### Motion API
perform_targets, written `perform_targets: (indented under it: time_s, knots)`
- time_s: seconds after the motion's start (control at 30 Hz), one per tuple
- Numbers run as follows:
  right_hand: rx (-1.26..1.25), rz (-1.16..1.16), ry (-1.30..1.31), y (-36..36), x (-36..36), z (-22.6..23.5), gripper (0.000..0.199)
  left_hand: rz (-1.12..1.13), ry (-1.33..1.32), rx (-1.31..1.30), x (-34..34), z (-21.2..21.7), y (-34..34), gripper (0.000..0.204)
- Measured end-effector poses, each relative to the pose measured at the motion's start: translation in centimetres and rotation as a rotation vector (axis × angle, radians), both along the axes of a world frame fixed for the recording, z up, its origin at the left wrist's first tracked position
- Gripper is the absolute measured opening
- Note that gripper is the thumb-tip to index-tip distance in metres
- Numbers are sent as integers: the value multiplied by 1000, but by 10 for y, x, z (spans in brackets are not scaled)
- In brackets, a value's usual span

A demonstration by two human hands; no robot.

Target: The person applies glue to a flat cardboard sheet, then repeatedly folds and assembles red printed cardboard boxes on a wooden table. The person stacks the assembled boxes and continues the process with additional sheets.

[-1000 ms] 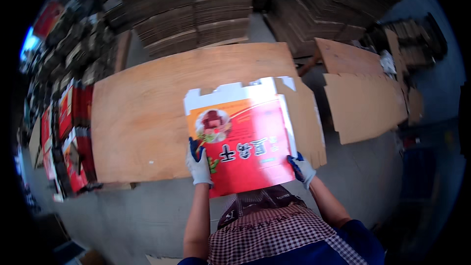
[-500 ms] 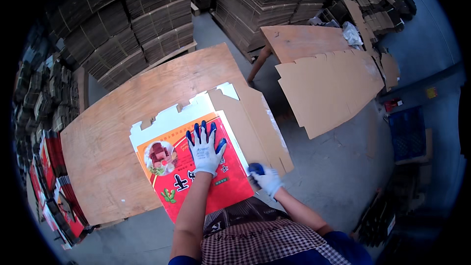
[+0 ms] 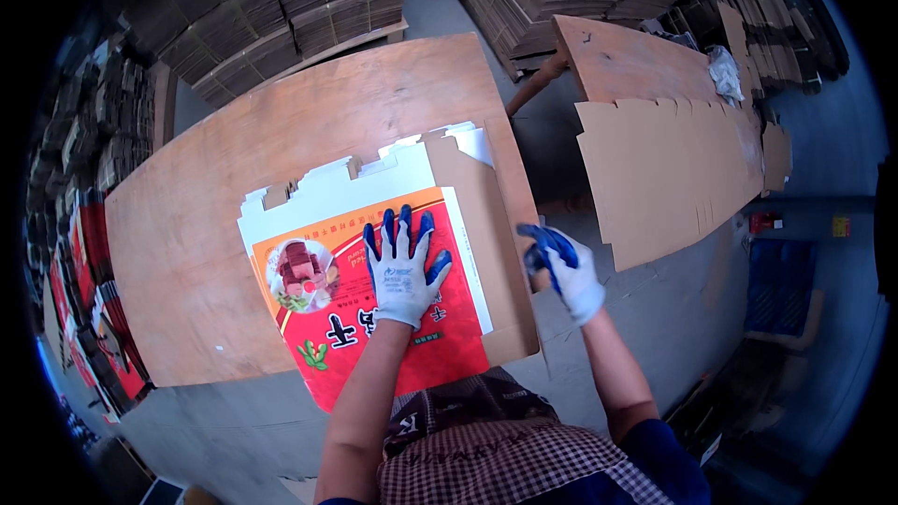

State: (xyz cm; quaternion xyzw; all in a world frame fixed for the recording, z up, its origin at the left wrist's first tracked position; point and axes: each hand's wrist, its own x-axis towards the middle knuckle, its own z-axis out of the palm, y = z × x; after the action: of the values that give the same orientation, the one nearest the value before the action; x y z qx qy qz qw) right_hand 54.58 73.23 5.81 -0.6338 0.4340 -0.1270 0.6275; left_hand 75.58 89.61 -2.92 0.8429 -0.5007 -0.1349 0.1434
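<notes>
Wearing one checked apron, a person stands close to the bench with both gloved arms forward. The left hand lies palm down with its fingers spread wide, resting on one red-and-orange printed cardboard sheet and gripping nothing. The right hand is at the bench's right edge, just beside the cardboard, its fingers partly bent; blur obscures the fingertips, so I cannot tell whether it holds anything. The printed cardboard sheet lies face up at the bench's near right corner, its lower part reaching over the front edge. White tabs line its far side, and one plain brown strip runs along its right. To the left are at least two red stacks. One blue crate stands near the right wall. Across a gap, one second bench carries one large brown cardboard piece and one crumpled whitish wrap. Farthest off, at least two tied cardboard piles rise at the back
</notes>
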Motion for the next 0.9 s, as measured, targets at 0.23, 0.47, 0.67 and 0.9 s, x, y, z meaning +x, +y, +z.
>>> perform_targets:
  time_s: [0.23, 0.47, 0.67, 0.9]
  knots:
    - [-748, 265, 18, -50, 120, -62, 40, -33, 26, 56, 4, 0, 0, 66]
    - [-1075, 579, 311, -60, 138, -80, 33, -25, 27, 56, 5, 1, 1, 66]
    - [-1124, 589, 340, -57, 141, -83, 33, -22, 24, 13, 6, 0, 0, 66]
    - [-1262, 404, 635, -8, 156, -98, 45, -12, 13, -41, 4, -3, 2, 62]
